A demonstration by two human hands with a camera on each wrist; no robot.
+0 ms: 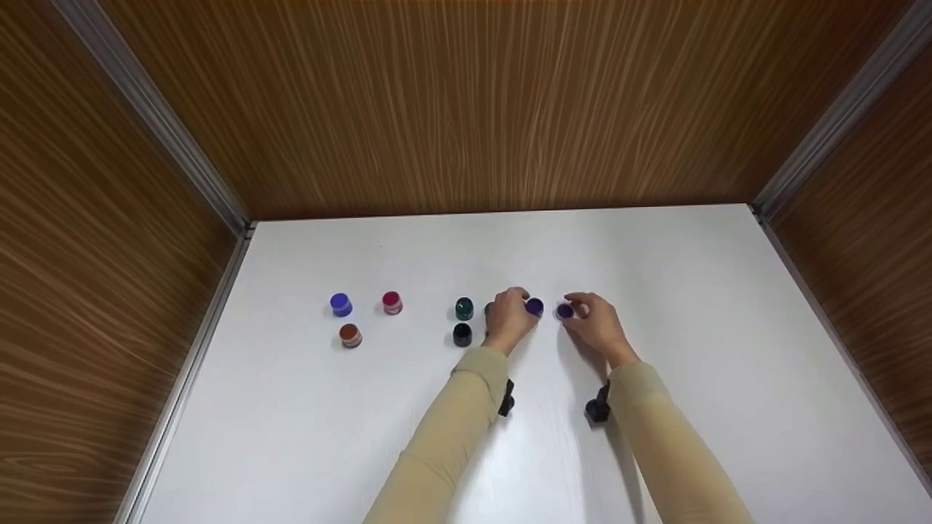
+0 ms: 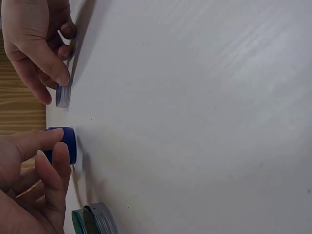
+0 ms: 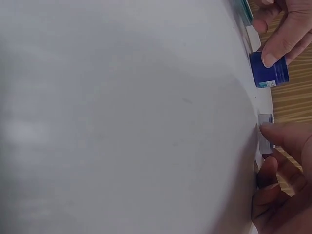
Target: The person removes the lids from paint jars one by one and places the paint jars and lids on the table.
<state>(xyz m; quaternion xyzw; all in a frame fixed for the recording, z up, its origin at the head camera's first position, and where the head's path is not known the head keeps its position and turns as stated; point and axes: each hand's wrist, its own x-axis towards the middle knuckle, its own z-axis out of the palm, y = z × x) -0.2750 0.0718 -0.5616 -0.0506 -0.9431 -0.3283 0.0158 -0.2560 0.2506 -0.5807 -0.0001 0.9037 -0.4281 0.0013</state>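
My left hand (image 1: 510,320) grips a small dark blue paint jar (image 3: 265,70) between thumb and fingers, low at the white tabletop. In the right wrist view a little label shows on the jar's side, and no lid covers its top. To its right, my right hand (image 1: 601,327) pinches a flat clear lid (image 2: 64,96) with blue inside, thumb on one side and fingers on the other. The lid is down at the tabletop, a short gap away from the jar. Partly hidden behind my left hand is a green jar (image 2: 103,219).
Left of the hands stand a green jar (image 1: 464,308) and a black jar (image 1: 462,335). Farther left are a red jar (image 1: 392,303), a blue-violet jar (image 1: 341,304) and a brown jar (image 1: 350,335). Wood-grain panels (image 1: 466,109) wall in the white table (image 1: 291,437).
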